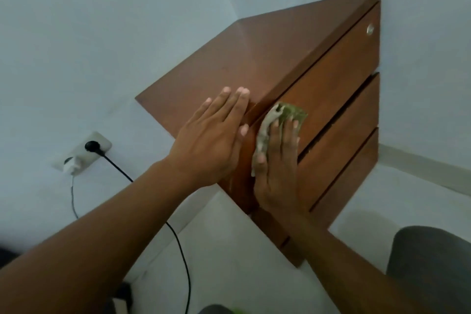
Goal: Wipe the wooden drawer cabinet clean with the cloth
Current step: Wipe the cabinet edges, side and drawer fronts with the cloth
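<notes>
The wooden drawer cabinet (267, 53) stands in a room corner, brown, with three drawer fronts and a round metal lock (370, 29) on the top drawer. My left hand (214, 135) lies flat on the near corner of the cabinet's top, fingers together, thumb over the edge. My right hand (279, 166) presses a green and white cloth (280, 120) flat against the top drawer front near its left end. The cloth shows above and to the left of my fingers; the rest is hidden under my palm.
A wall socket (84, 151) with a black plug and a white charger sits left of the cabinet; a black cable (178, 239) runs down across the floor. A dark grey chair seat (430, 262) is at the lower right. White walls close in behind.
</notes>
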### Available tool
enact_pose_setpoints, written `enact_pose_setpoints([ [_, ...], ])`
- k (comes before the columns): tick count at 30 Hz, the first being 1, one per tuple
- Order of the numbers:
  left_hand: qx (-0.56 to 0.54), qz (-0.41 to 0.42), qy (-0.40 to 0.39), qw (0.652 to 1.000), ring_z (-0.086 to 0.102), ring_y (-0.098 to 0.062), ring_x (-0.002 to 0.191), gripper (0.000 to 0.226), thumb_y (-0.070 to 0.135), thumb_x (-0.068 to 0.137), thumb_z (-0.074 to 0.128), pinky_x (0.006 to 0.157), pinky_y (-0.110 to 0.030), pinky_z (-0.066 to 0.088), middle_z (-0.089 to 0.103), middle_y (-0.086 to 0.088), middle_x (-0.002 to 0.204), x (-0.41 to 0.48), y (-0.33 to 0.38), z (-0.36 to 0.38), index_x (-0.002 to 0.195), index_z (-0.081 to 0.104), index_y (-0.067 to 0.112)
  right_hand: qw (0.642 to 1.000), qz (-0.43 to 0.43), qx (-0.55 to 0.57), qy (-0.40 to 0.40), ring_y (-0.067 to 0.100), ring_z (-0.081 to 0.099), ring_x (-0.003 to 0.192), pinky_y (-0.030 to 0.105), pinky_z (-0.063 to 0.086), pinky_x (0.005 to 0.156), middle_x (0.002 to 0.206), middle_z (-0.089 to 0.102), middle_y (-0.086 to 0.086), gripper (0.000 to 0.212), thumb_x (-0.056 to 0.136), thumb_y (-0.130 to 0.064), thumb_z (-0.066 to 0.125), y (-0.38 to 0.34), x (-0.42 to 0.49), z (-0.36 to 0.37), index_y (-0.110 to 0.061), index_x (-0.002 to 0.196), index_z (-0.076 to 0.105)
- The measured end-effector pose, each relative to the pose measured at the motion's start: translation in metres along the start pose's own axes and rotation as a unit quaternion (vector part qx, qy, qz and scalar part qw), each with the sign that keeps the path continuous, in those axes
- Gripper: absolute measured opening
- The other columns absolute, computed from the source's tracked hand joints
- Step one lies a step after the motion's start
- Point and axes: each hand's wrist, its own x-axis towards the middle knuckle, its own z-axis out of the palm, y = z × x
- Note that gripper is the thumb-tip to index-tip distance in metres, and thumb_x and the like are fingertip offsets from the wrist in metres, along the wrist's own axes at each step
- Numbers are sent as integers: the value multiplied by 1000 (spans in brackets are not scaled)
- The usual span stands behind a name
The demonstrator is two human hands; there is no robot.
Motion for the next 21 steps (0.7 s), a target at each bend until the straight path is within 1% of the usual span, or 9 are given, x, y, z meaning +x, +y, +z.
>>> enact_pose_setpoints([
  [3, 5, 1, 9, 1000, 6, -19, 156, 62, 42, 106, 16, 127, -42, 11, 14, -4, 169, 5, 3, 3, 162, 12, 16, 994, 96, 9, 53, 18, -6, 156, 44, -1, 128, 169, 0, 6, 60, 108, -41, 15, 20, 57, -33, -11, 160, 7],
  [5, 9, -1, 2, 1000, 4, -19, 156, 62, 43, 106, 14, 127, -42, 9, 12, -5, 169, 6, 3, 3, 162, 9, 16, 979, 183, 12, 89, 5, 4, 148, 15, -7, 123, 163, 10, -5, 56, 110, -36, 21, 39, 95, -52, -11, 159, 10],
  [7, 23, 1, 3, 1000, 4, -20, 156, 63, 43, 106, 13, 127, -41, 7, 12, -6, 169, 6, 4, 2, 162, 8, 16, 955, 256, 57, 137, 10, 38, 140, 12, 25, 117, 155, 42, 1, 52, 107, -31, 30, 54, 122, -66, -20, 157, 27],
  [8, 32, 2, 4, 999, 3, -21, 156, 63, 43, 106, 13, 127, -42, 6, 11, -6, 169, 6, 6, 1, 162, 8, 15, 945, 275, 63, 163, 11, 53, 125, 7, 38, 103, 144, 56, 5, 49, 104, -24, 35, 54, 125, -69, -23, 153, 38],
  [9, 40, 2, 5, 999, 3, -21, 156, 63, 44, 106, 12, 127, -42, 6, 11, -7, 169, 6, 6, 1, 162, 7, 15, 939, 286, 64, 181, 8, 56, 113, -3, 37, 88, 136, 62, 6, 47, 102, -14, 40, 47, 120, -71, -20, 148, 47],
  [12, 39, -3, 11, 999, 4, -22, 156, 63, 43, 106, 13, 127, -43, 7, 12, -7, 169, 5, 6, 1, 162, 10, 15, 958, 192, 98, 189, -7, 55, 112, -4, 37, 91, 138, 59, 7, 45, 100, 2, 44, 4, 61, -55, -7, 143, 52],
  [15, -7, -15, 9, 1000, 6, -21, 156, 63, 44, 105, 16, 127, -42, 8, 14, -6, 169, 4, 5, 0, 161, 13, 14, 988, 48, 116, 87, 24, 49, 139, 39, 44, 113, 147, 49, 19, 40, 100, 6, 45, -40, -35, -14, 5, 139, 51],
  [17, -35, -22, -4, 999, 4, -20, 156, 65, 45, 104, 15, 127, -42, 7, 13, -5, 169, 5, 5, 0, 161, 13, 15, 992, -38, 120, 13, 37, 37, 146, 55, 39, 114, 150, 43, 26, 39, 102, -4, 43, -57, -74, 9, 8, 138, 50],
  [21, -49, -22, -6, 999, 4, -20, 156, 65, 46, 104, 16, 126, -40, 4, 13, -4, 169, 6, 2, 2, 161, 14, 15, 977, -191, 87, -47, 31, 29, 150, 45, 30, 118, 153, 40, 17, 43, 97, -11, 50, -40, -77, 17, -7, 139, 51],
])
